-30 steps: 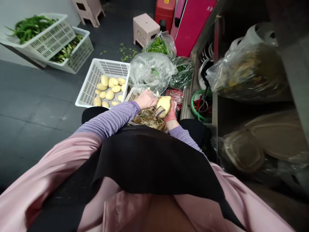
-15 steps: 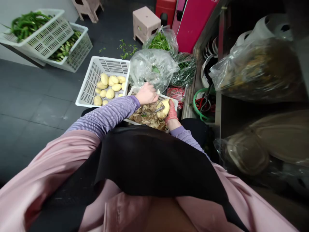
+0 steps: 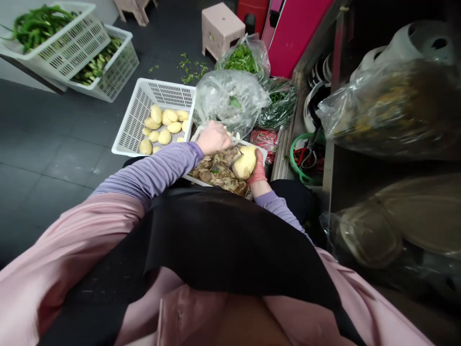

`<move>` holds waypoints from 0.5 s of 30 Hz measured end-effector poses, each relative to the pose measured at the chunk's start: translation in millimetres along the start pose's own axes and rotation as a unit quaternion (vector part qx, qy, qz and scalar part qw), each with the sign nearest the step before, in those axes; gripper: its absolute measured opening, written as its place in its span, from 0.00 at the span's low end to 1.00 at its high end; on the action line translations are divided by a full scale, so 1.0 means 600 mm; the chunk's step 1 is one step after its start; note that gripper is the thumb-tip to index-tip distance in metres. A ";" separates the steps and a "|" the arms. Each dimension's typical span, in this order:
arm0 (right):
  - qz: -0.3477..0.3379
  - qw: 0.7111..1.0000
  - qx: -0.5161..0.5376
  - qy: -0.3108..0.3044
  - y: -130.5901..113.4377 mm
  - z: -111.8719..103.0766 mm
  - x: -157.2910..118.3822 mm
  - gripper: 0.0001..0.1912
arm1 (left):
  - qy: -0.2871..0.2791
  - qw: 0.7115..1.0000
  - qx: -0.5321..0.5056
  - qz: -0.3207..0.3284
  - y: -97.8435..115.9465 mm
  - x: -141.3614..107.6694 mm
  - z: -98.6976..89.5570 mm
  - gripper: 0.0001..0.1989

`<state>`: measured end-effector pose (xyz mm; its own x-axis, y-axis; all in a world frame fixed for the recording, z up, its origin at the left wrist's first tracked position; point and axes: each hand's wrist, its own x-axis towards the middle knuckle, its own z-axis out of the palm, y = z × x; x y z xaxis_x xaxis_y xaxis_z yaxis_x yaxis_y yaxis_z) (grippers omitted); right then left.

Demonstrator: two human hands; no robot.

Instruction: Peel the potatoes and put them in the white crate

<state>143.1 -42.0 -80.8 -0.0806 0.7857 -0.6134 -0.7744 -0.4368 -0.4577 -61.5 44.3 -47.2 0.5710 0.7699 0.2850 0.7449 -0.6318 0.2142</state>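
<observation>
My left hand (image 3: 214, 138) is closed round the handle of a peeler (image 3: 236, 156), its blade at the left side of a large potato. That pale, mostly peeled potato (image 3: 245, 162) rests in my right hand (image 3: 258, 168), which wears a reddish glove. Below both hands is a white basket (image 3: 196, 181) with brown peelings (image 3: 219, 175) in it. To the left, a bigger white basket (image 3: 125, 129) holds several peeled potatoes (image 3: 164, 137). The peeler's handle is mostly hidden by my fingers.
Clear plastic bags (image 3: 230, 98) of greens lie beyond the peelings. A green basket (image 3: 297, 166) with scissors sits on the right beside a dark shelf (image 3: 327, 192). White crates (image 3: 115, 77) of green vegetables stand at the upper left, a stool (image 3: 221, 29) at the top.
My left hand has shifted slightly left with the peeler, whose blade has turned steeper against the potato. The potato shows a smoother pale face. The whole view has shifted a little.
</observation>
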 end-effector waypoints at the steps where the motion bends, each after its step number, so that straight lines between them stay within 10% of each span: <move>1: 0.007 1.000 0.016 0.002 -0.001 0.004 -0.002 0.24 | 0.009 0.999 -0.022 0.037 0.010 -0.002 0.005 0.25; 15: 0.062 0.995 -0.015 -0.078 -0.015 0.005 -0.061 0.29 | 0.038 0.999 0.016 -0.021 -0.069 0.024 0.007 0.26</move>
<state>151.1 -65.3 -52.4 -0.2726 0.7825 -0.5597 -0.7339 -0.5453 -0.4050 -82.5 81.9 -55.9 0.5116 0.7862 0.3466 0.7792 -0.5945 0.1984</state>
